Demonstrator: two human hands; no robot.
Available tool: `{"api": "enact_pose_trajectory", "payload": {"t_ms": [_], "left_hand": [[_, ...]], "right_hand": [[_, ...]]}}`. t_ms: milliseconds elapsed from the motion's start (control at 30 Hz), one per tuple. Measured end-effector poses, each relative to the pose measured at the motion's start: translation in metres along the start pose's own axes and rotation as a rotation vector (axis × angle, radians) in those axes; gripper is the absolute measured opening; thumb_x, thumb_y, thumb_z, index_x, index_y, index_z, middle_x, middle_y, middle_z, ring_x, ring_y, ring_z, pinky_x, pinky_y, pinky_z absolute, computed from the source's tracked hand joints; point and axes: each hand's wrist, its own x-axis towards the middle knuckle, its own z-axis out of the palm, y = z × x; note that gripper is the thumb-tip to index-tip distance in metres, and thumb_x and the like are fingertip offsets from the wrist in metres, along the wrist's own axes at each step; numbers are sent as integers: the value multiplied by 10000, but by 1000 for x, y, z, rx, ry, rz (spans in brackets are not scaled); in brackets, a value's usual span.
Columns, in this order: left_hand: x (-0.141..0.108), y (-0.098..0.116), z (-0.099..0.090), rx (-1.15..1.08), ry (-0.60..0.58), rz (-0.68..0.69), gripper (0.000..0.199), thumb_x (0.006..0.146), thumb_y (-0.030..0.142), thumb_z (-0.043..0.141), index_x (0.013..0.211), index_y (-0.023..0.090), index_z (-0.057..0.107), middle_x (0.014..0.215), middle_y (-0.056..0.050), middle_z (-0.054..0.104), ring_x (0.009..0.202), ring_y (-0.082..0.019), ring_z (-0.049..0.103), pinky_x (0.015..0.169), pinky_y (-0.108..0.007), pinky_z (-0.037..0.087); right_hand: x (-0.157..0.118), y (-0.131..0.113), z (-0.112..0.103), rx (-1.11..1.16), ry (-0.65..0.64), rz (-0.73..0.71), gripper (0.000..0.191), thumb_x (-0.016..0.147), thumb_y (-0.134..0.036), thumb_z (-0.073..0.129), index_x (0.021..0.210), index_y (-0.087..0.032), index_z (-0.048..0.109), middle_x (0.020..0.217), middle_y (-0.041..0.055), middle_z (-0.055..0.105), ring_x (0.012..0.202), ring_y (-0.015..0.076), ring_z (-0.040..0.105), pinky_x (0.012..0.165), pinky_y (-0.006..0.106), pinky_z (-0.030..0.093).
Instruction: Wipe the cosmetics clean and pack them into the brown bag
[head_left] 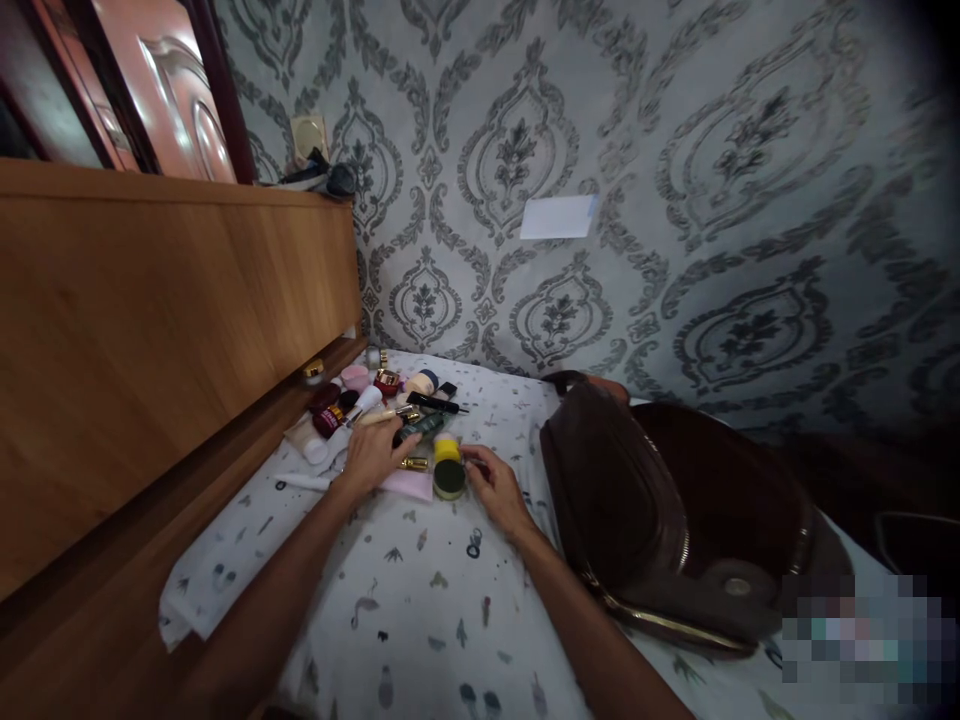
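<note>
Both hands (pixel 495 488) curl half-open, grasp unclear; a maroon container (pixel 328 420) bears unreadable lettering.

Grey patterned wallpaper (pixel 517 165) — wooden panel (pixel 180 310) left, glossy door (pixel 169 85) beyond.

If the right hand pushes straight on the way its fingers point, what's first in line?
Probably the yellow item, close beside the right hand; depth is unclear, so they may already touch.

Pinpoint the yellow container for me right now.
In the head view, the yellow container sits slightly left of centre, between the left hand and right hand, nearer the right, just beyond the dark round jar.
</note>
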Motion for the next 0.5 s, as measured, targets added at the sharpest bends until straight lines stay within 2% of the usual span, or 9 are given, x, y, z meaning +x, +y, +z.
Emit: {"api": "enact_pose_trajectory", "payload": {"t_ms": [200, 367, 500], "left_hand": [[-2, 2, -2, -35, -43, 46, 592, 969, 582, 356, 592, 215, 626, 631, -65, 653, 677, -222, 620, 652, -323, 420], [-5, 10, 2, -33, -60, 93, 538, 993, 500, 365, 646, 207, 653, 699, -67, 686, 721, -210, 632, 710, -320, 441], [1, 6, -4, 5, -1, 37, 395, 1000, 390, 382, 801, 208, 670, 876, -91, 704, 893, -236, 628, 833, -354, 448]], "right_hand": [[0, 0, 0, 18, 16, 4, 284, 848, -294, 518, 1065, -194, 671, 1071, 92, 718, 977, 237, 669, 876, 395, 533], [0, 0, 0, 36, 24, 15, 300, 859, -307, 515, 1098, -196, 659, 1100, 93, 714, 1012, 237, 665, 899, 398, 531], [0, 2, -1, 43, 30, 27, 297, 857, -310, 525, 1090, -192, 667, 1101, 100, 716, 1005, 246, 670, 884, 403, 536]]}}
